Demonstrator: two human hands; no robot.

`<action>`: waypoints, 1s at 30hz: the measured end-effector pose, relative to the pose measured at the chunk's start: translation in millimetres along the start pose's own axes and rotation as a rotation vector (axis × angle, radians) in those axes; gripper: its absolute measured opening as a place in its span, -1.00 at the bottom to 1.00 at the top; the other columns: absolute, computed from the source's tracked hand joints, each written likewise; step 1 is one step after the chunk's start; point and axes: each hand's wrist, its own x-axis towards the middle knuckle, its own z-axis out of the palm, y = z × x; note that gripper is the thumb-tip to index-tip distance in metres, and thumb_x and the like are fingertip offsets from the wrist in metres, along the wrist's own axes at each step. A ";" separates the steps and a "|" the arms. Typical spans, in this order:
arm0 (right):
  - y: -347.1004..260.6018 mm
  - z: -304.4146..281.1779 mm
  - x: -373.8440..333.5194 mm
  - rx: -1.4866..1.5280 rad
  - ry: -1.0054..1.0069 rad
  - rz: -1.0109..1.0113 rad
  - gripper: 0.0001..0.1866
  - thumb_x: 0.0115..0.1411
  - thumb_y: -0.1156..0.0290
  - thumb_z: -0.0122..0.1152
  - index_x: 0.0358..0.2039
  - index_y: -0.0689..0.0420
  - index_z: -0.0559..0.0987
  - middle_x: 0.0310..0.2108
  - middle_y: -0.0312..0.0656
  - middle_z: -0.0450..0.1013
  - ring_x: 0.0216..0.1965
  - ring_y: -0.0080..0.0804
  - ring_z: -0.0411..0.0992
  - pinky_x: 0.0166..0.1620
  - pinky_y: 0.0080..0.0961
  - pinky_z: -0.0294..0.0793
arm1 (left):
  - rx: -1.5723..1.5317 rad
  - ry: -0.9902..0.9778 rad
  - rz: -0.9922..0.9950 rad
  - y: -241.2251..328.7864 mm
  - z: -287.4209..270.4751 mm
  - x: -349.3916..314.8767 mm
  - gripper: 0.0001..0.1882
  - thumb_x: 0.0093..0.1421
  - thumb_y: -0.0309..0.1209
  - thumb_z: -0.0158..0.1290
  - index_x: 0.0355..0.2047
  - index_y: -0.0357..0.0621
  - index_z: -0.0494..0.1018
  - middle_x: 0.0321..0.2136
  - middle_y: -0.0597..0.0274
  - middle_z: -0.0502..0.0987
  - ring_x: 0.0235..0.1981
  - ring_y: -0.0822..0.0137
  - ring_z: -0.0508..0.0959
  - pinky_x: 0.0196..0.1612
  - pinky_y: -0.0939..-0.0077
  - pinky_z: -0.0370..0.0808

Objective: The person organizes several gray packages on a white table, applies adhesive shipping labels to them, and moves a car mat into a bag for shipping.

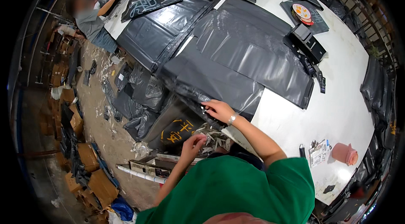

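A stack of flat black plastic sheets (244,46) lies across the white table, its near layer hanging over the left edge. My right hand (219,111), with a band on the wrist, is at that near edge, its fingers bent over the shiny, crumpled plastic there. Lower and to the left, my left hand (194,144) is raised off the table with fingers curled together. Whatever is between its fingertips is too small to make out. Below the hands is a black bag (173,135) with yellow marks, beside pale plastic scraps (216,139).
On the white table (303,131) are a black box-like holder (306,40), a tape roll (302,12), a label sheet (319,152) and a pink cup (345,154). Another person (93,21) works at the far left. Cardboard boxes (99,186) and scraps litter the floor.
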 end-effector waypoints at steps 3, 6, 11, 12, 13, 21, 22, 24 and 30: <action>16.5 -56.7 -20.2 -0.116 0.389 0.140 -0.78 -0.02 0.48 0.03 -0.30 0.09 0.49 -0.36 -0.15 0.39 -0.31 -0.19 0.36 -0.22 -0.41 0.35 | -0.265 -0.140 -0.024 67.7 25.1 75.6 -0.70 0.15 -0.46 -0.11 -0.10 -0.28 0.27 -0.19 0.20 0.39 -0.19 0.44 0.40 -0.12 0.57 0.35; 59.4 -119.7 -37.1 -0.407 0.728 0.167 -0.79 -0.08 0.53 0.05 -0.35 0.12 0.50 -0.33 -0.12 0.38 -0.25 -0.17 0.31 -0.15 -0.35 0.29 | -0.543 -0.123 -0.035 97.6 49.7 172.5 -0.62 0.15 -0.42 -0.14 -0.02 -0.28 0.17 -0.06 0.07 0.28 -0.01 0.26 0.28 0.00 0.39 0.27; 64.0 -185.0 -55.7 -0.847 0.468 0.372 -0.39 -0.21 0.42 0.17 -0.03 -0.06 0.34 0.10 -0.08 0.06 0.13 -0.09 -0.02 0.10 -0.08 -0.02 | -0.871 0.134 -0.457 58.7 57.4 323.8 -0.60 0.10 -0.45 -0.11 -0.07 -0.35 0.12 -0.06 -0.01 0.20 -0.01 0.13 0.25 0.04 0.30 0.25; 64.8 -189.2 -60.5 -0.905 0.402 0.428 -0.33 -0.23 0.40 0.19 0.01 -0.10 0.30 0.15 -0.08 0.00 0.18 -0.08 -0.09 0.14 -0.03 -0.09 | -0.878 0.174 -0.461 58.0 55.7 341.4 -0.60 0.08 -0.45 -0.09 -0.09 -0.36 0.13 -0.07 0.00 0.21 -0.02 0.14 0.27 0.03 0.30 0.26; 70.2 -192.1 -65.7 -0.870 0.374 0.420 -0.32 -0.24 0.38 0.20 0.02 -0.11 0.29 0.16 -0.09 -0.03 0.19 -0.09 -0.12 0.14 0.00 -0.13 | -0.879 0.205 -0.483 64.4 57.7 356.2 -0.64 0.05 -0.44 -0.06 -0.14 -0.32 0.17 -0.14 0.04 0.24 -0.08 0.17 0.29 0.01 0.31 0.27; 109.5 -221.5 -49.7 -0.939 0.253 0.321 -0.33 -0.21 0.31 0.20 0.02 -0.21 0.29 0.17 -0.23 -0.01 0.22 -0.23 -0.14 0.16 0.08 -0.23 | -0.616 0.158 -0.557 96.0 46.5 433.9 -0.82 -0.04 -0.41 0.04 -0.39 -0.12 0.32 -0.32 0.22 0.32 -0.24 0.26 0.35 -0.07 0.35 0.29; 108.0 -228.0 -43.7 -0.913 0.239 0.326 -0.33 -0.21 0.31 0.20 0.02 -0.21 0.29 0.16 -0.23 -0.01 0.22 -0.23 -0.14 0.16 0.08 -0.23 | -0.512 0.167 -0.563 101.3 42.7 440.7 -0.83 -0.04 -0.39 0.04 -0.43 -0.12 0.32 -0.29 0.24 0.34 -0.21 0.28 0.35 -0.11 0.40 0.28; 107.9 -235.4 -37.7 -0.855 0.242 0.333 -0.33 -0.23 0.30 0.20 0.01 -0.19 0.30 0.16 -0.23 0.01 0.21 -0.23 -0.14 0.16 0.07 -0.23 | -0.583 0.143 -0.560 105.6 41.6 447.7 -0.82 -0.04 -0.37 0.04 -0.44 -0.12 0.32 -0.27 0.24 0.34 -0.19 0.28 0.35 -0.17 0.43 0.27; 106.4 -239.1 -30.9 -0.788 0.258 0.356 -0.32 -0.27 0.31 0.20 0.00 -0.17 0.32 0.16 -0.24 0.01 0.21 -0.24 -0.13 0.17 0.05 -0.28 | -0.686 0.128 -0.546 108.2 31.7 463.6 -0.71 -0.04 -0.33 0.07 -0.32 -0.11 0.28 -0.25 0.23 0.34 -0.19 0.26 0.38 -0.17 0.46 0.32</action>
